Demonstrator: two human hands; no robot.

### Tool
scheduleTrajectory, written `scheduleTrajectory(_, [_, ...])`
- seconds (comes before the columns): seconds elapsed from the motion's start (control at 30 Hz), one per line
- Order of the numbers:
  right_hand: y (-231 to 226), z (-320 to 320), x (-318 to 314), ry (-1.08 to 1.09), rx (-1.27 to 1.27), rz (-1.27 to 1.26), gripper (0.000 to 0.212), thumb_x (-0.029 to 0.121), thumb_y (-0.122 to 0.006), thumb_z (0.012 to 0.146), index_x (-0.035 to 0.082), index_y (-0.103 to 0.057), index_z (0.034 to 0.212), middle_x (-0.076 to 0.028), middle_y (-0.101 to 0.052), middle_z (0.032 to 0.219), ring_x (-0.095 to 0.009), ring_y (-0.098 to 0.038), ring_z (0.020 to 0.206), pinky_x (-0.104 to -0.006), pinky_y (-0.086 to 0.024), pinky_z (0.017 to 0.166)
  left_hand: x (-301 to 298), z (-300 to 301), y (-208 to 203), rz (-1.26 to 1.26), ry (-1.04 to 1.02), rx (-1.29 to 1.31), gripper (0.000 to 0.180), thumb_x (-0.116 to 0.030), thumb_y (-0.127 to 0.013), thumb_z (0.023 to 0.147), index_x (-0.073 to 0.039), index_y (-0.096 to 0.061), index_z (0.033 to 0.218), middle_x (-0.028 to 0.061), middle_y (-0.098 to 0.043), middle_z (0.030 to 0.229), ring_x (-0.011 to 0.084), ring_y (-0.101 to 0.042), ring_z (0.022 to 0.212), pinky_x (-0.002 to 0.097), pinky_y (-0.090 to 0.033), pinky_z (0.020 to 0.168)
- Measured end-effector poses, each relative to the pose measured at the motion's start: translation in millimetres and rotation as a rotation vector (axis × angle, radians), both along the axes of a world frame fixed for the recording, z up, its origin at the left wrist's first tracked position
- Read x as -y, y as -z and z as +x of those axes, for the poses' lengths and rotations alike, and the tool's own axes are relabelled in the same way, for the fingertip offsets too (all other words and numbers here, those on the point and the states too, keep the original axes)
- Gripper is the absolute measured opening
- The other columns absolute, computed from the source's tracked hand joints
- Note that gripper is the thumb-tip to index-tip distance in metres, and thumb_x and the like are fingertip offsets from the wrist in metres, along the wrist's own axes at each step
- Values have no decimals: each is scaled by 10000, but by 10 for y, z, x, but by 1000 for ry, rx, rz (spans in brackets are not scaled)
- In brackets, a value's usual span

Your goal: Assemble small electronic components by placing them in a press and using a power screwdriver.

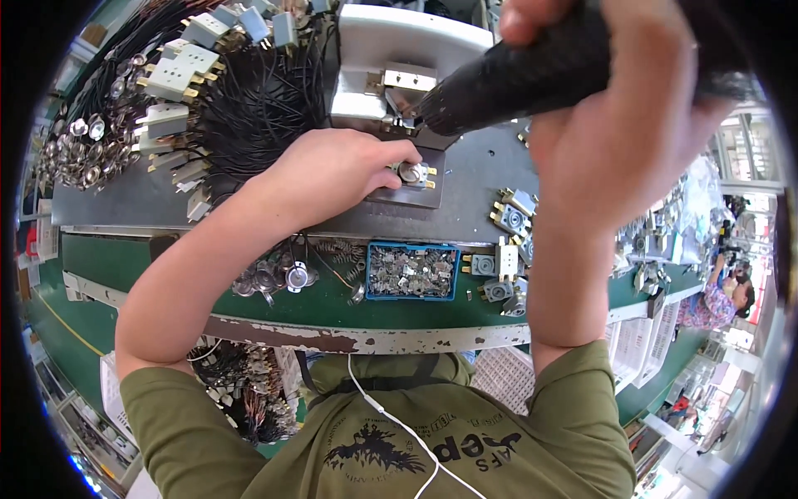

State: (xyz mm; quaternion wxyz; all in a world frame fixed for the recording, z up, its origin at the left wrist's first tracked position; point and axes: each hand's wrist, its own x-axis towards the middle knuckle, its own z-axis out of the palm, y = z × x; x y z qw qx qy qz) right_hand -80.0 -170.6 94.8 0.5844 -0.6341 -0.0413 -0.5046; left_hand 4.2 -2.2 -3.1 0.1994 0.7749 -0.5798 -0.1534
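My left hand (353, 170) reaches over the metal work block. Its thumb and index finger close around a small round metal-faced part with brass prongs (415, 174), which rests on the block. My right hand (619, 141) is raised at the upper right and wrapped round a thick black cylindrical tool (515, 83). The tool slants down to the left, and its tapered end covers part of the fixture; its exact kind is not clear. Just behind my left fingers, a white block-shaped connector (409, 78) sits in the pale metal fixture (416, 29).
A blue tray (413, 298) of small metal pieces stands in front. Grey connectors (507, 264) lie to its right, round metal parts (278, 276) to its left. Black wires with white plugs (179, 75) heap at left. Another person (719, 301) is at far right.
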Motion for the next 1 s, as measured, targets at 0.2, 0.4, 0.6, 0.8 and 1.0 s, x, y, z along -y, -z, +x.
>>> scheduleTrajectory(0.2, [-77, 108, -349, 25, -41, 22, 223, 24, -763, 929, -14, -596, 1072, -84, -663, 778, -142, -608, 544, -279, -495, 523, 73, -4, -76, 129, -10, -35, 319, -266, -672, 959, -193, -639, 1268, 108, -727, 932, 337, -704, 907, 461, -556, 774])
scheduleTrajectory(0.4, [-53, 155, -391, 57, -52, 63, 212, 4, -743, 936, -25, -588, 1078, -91, -665, 786, -146, -616, 565, -278, -497, 531, 24, -12, 22, 32, -5, -6, 262, -274, -649, 979, -180, -640, 1223, 110, -725, 851, 333, -720, 843, 474, -545, 709])
scheduleTrajectory(0.6, [-28, 154, -372, 53, -108, 63, 266, -11, -733, 936, -14, -547, 1127, -98, -670, 846, -143, -620, 577, -276, -511, 544, 65, -19, -105, 165, -19, -35, 315, -290, -656, 971, -221, -645, 1278, 108, -728, 939, 328, -707, 920, 464, -559, 793])
scheduleTrajectory(0.8, [-43, 175, -482, 113, -114, 120, 376, -13, -734, 936, 1, -471, 1205, -98, -670, 891, -133, -628, 597, -266, -528, 556, 46, -19, -30, 50, 11, 21, 263, -266, -642, 985, -178, -637, 1232, 108, -730, 855, 320, -728, 843, 469, -550, 707])
scheduleTrajectory(1.0, [-38, 231, -554, 310, -141, 77, 458, -13, -733, 937, 18, -407, 1257, -106, -677, 900, -131, -636, 605, -249, -526, 530, 25, -33, -57, 46, 6, 46, 253, -247, -648, 980, -178, -643, 1224, 104, -731, 854, 313, -730, 846, 457, -556, 707])
